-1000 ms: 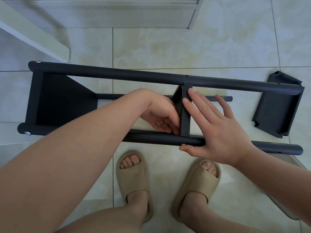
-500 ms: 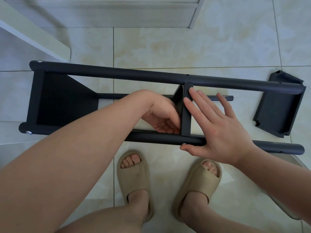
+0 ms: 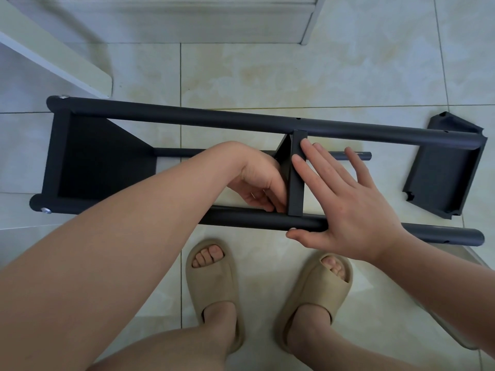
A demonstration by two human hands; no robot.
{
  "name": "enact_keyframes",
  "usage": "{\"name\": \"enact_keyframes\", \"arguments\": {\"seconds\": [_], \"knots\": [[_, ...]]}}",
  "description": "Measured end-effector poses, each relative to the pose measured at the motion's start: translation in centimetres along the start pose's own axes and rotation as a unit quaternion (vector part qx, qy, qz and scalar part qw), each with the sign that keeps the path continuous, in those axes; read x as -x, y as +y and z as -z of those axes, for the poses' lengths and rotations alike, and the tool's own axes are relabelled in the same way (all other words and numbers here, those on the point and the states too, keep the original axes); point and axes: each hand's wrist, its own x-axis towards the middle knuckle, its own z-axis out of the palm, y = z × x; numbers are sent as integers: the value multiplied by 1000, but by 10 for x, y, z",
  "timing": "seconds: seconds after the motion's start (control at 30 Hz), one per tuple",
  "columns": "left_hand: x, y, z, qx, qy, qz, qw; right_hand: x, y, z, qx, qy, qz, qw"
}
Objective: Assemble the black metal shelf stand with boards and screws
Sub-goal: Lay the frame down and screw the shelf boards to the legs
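- Right hand (image 3: 348, 207) lies flat-fingered at 3 o'clock of the middle board (image 3: 296, 188), seemingly bracing it against the near tube (image 3: 241, 219).
- Left hand (image 3: 257, 180) curls at its 9 o'clock; grasp hidden.

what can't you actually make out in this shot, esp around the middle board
Head view only:
- Left hand fingertips: tucked behind the middle board; whether they hold a screw cannot be told.
- Front tube joint with that board: covered by the left fingers and right hand.
- Low rear tube: its middle is behind the left wrist.
- Loose board: a strip hidden by the top tube.
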Motion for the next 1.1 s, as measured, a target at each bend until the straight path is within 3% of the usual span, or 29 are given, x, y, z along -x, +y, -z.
{"name": "enact_keyframes", "arguments": {"seconds": [0.3, 1.1], "knots": [[1, 1, -2, 53, -16, -20, 998, 0, 0, 0, -3, -3, 1, 1000], [2, -1, -2, 37, -10, 0, 999, 0, 0, -1, -2, -6, 1, 1000]]}}
